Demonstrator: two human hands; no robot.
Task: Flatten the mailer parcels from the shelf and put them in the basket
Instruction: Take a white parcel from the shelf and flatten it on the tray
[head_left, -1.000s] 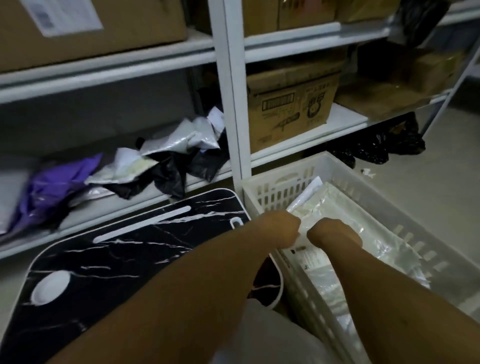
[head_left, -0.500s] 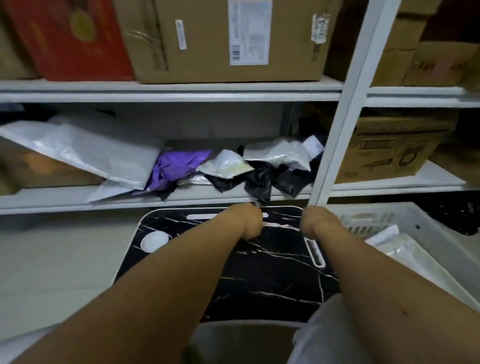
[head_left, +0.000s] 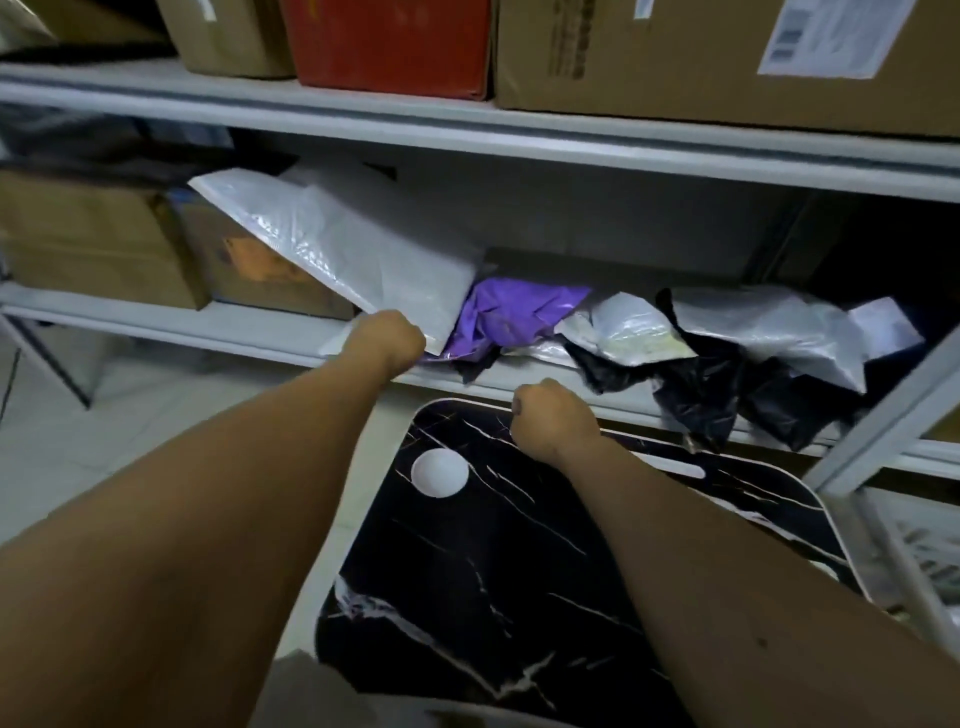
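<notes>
Left hand (head_left: 387, 340) up at the front edge of the middle shelf (head_left: 249, 332), its grip closed, fingers curled against the lower corner of the big white mailer (head_left: 363, 260); from behind the knuckles, cannot tell whether the corner is truly pinched or only touched. Big white mailer propped at a slant, upper end leaning on a cardboard box (head_left: 98, 244) at the left of the shelf, lower end down by the purple mailer (head_left: 514, 312). Right hand (head_left: 550, 415) lower and nearer, above the far edge of the black marbled table (head_left: 519, 571), grip curled into a loose fist with nothing visible in it. To the right of the purple mailer, a crumpled heap along the shelf: a small white mailer (head_left: 634, 332), a larger silver-white mailer (head_left: 779, 327), and black mailers (head_left: 706, 395) beneath, some hanging over the shelf's front lip. White basket (head_left: 919, 545) only partly in view at the right edge, just beside the table and behind a white shelf post (head_left: 893, 410). On the upper shelf (head_left: 467, 124), a red box (head_left: 389, 47) between brown cartons, one carton (head_left: 727, 57) bearing a white label. A round white mark (head_left: 439, 473) on the table's near left area.
</notes>
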